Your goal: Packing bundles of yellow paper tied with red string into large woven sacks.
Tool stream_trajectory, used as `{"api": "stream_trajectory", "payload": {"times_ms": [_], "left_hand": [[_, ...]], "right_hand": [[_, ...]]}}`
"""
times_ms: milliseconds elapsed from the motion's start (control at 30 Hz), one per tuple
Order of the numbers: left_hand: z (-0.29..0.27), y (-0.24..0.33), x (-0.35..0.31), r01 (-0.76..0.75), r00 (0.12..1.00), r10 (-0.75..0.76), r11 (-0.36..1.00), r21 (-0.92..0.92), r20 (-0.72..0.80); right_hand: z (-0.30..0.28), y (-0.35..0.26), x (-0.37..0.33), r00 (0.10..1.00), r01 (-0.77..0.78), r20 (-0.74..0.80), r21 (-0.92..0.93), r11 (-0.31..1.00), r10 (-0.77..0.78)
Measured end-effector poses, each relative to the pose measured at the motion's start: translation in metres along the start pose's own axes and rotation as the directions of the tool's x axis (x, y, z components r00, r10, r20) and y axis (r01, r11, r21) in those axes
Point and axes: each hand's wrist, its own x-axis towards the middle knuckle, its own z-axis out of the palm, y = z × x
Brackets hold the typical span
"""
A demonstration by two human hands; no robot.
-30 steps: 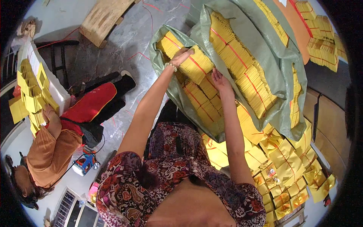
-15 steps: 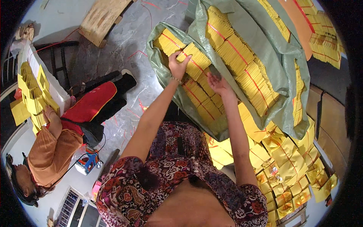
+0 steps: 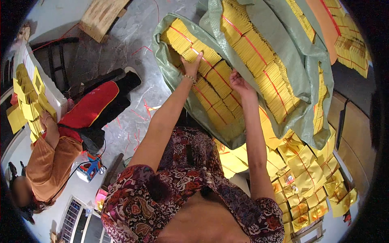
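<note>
An open green woven sack [image 3: 161, 54] holds rows of yellow folded-paper bundles tied with red strips. At its upper part my left hand [image 3: 191, 67] grips a yellow paper bundle [image 3: 200, 50], thumb on top and fingers partly hidden behind its left side. Another yellow bundle [image 3: 219, 77] lies just below it in the same row. My right hand [image 3: 242, 84] is beside that row, near the sack's right rim, with its fingers curled together. Whether those fingers hold anything is too small to tell.
A larger green sack [image 3: 279, 30], packed with yellow bundles, stands close on the right. Yellow paper stacks [image 3: 304, 166] spread out at lower right. At left, a person in a brown top [image 3: 54, 166] handles yellow papers [image 3: 28, 97]. A wooden board [image 3: 101, 18] lies at upper left.
The bundle under my left hand sits lower in the row, and the dark gap beside it no longer shows. My right hand has moved slightly up, its fingers now curled in.
</note>
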Motion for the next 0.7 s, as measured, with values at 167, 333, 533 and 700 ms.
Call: {"api": "stream_trajectory", "payload": {"times_ms": [167, 333, 533, 700], "left_hand": [[-0.018, -0.002, 0.018, -0.046, 0.992, 0.038, 0.997, 0.061, 0.119], [-0.003, 0.005, 0.001, 0.017, 0.984, -0.014, 1.0, -0.017, 0.176], [-0.013, 0.01, 0.019, -0.012, 0.941, 0.019, 1.0, -0.025, 0.337], [-0.048, 0.044, -0.011, -0.249, 0.926, -0.157, 0.429, 0.868, 0.344]], "right_hand": [[-0.001, 0.027, -0.006, 0.965, 0.194, 0.209, -0.183, 0.964, -0.155], [-0.03, 0.001, -0.002, 0.886, 0.456, 0.244, -0.298, 0.838, -0.395], [-0.07, 0.006, 0.025, 0.817, 0.546, 0.504, -0.518, 0.658, -0.281], [-0.091, 0.07, -0.039, 0.703, 0.508, 0.71, -0.464, -0.726, 0.039]]}}
